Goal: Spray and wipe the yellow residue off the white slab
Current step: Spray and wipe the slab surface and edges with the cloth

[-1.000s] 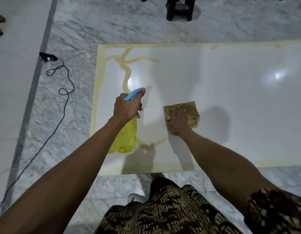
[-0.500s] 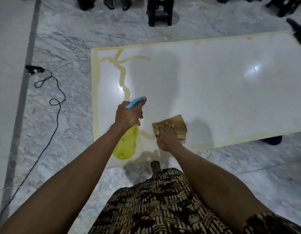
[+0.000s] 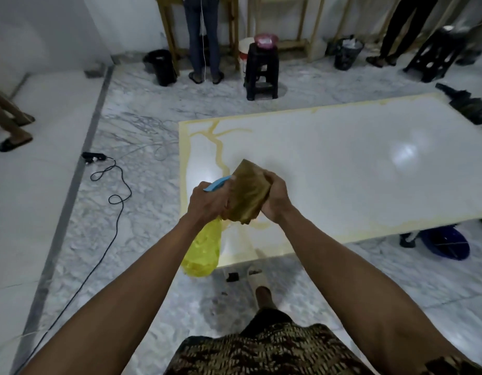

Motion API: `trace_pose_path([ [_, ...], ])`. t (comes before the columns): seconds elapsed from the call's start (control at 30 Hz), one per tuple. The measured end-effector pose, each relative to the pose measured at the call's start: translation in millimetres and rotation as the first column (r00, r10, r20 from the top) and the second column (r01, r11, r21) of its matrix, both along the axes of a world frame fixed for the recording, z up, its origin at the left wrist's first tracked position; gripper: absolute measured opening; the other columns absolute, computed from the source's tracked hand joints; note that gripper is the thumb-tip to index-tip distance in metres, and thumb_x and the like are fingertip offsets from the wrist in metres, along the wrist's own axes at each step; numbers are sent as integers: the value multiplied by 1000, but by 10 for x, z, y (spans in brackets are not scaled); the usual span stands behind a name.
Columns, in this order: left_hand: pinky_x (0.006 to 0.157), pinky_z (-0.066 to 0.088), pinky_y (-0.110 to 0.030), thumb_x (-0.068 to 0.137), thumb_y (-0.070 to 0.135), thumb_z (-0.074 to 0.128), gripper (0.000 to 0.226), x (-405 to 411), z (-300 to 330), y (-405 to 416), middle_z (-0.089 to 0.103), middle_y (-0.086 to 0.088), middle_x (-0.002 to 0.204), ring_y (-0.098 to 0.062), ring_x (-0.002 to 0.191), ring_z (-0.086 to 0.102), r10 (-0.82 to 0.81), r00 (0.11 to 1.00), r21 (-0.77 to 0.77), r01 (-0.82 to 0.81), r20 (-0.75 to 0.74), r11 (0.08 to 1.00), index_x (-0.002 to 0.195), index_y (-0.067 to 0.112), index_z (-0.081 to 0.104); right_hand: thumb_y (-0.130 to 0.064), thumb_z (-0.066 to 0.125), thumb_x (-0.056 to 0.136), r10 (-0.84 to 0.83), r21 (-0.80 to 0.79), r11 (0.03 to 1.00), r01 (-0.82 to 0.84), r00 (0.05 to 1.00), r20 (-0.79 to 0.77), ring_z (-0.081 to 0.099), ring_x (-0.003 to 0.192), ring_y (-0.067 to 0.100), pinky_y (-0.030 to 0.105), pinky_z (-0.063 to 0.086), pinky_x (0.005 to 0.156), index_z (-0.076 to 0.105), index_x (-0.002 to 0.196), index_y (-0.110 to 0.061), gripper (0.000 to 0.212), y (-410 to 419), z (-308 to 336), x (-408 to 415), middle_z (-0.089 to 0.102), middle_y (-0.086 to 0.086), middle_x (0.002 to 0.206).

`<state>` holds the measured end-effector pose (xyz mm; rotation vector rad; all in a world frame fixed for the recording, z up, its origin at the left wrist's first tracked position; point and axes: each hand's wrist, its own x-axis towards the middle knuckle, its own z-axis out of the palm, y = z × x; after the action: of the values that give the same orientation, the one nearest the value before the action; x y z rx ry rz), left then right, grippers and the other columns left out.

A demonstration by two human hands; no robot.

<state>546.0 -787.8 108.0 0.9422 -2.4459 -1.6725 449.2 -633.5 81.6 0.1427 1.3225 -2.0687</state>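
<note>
The white slab point(image 3: 329, 169) lies flat on the marble floor, with yellow residue point(image 3: 217, 147) branching near its left end and running along its edges. My left hand point(image 3: 206, 203) grips a yellow spray bottle point(image 3: 204, 249) with a blue trigger head, held above the slab's near left corner. My right hand point(image 3: 275, 198) holds a folded brownish cloth point(image 3: 248, 193) lifted off the slab, right against the bottle's nozzle. Both hands meet in the air over the slab's left part.
A black cable point(image 3: 110, 185) with a plug snakes over the floor to the left. A black stool point(image 3: 261, 69), dark bins point(image 3: 161, 66) and standing people's legs point(image 3: 203, 39) are at the back. A blue basin point(image 3: 445, 242) sits by the slab's near edge, on the right.
My right hand has lifted the cloth off the slab and brought it up against the spray bottle. My head has tilted up, showing more of the room.
</note>
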Motion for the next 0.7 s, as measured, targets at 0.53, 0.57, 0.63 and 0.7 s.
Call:
trace_pose_path([
  [0.53,59,59,-31,79,77,66,84,282,261,-350,75,-10,64,-25,49,72,152,986,15,-153,64,988,102,-3,72,-46,31,102,75,-177,983,-46,984,162,60,122,35,48,43,107,58,132,0,61,-494,270,61,63,21,131],
  [0.57,58,58,-31,80,75,66,82,273,267,-351,74,-9,61,-24,47,70,161,984,7,-162,70,987,102,-4,72,-46,31,102,84,-173,983,-57,985,152,63,117,35,48,45,105,60,128,0,60,-508,288,51,64,21,128],
  [0.63,63,62,-34,76,78,63,85,256,286,-353,73,-6,58,-23,46,70,189,980,-23,-188,67,982,101,-3,72,-46,32,102,96,-158,985,-75,987,131,64,112,34,47,46,102,61,127,-2,58,-526,321,27,65,20,127],
  [0.7,73,65,-38,71,84,57,91,234,302,-371,74,-3,58,-22,48,73,209,976,-60,-206,52,977,99,-1,72,-47,32,102,104,-145,986,-87,988,115,62,117,34,47,46,104,60,131,-2,60,-548,334,-8,63,20,132],
])
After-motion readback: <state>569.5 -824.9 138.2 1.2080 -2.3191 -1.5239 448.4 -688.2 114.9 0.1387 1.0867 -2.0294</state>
